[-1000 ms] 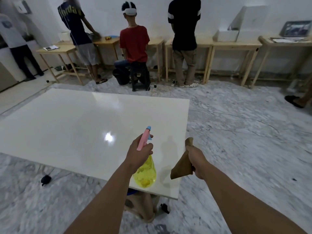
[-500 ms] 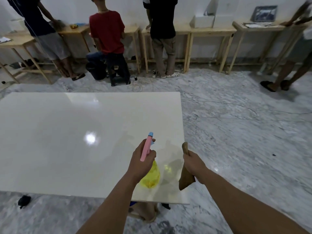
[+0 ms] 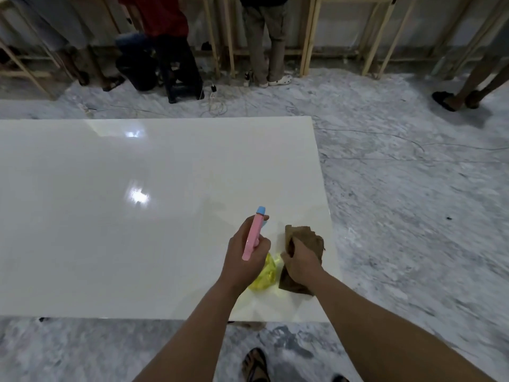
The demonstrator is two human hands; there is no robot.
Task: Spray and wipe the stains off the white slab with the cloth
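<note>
Near the white slab's (image 3: 137,230) right front corner, the right hand (image 3: 301,264) pressed the soft, floppy cloth (image 3: 305,238) flat, fingers bunching its middle. The left hand (image 3: 245,260) squeezed the light spray bottle (image 3: 263,274).

- The left hand (image 3: 246,256) covered the neck and trigger of the spray bottle (image 3: 263,274); only its pink top and yellow base showed.
- The right hand (image 3: 300,264) hid the middle of the brown cloth (image 3: 305,238).
- The white slab (image 3: 137,216) ran off the left edge.
- The people (image 3: 264,37) at the far wall were cut off above the waist.
- No stains could be made out on the slab.
</note>
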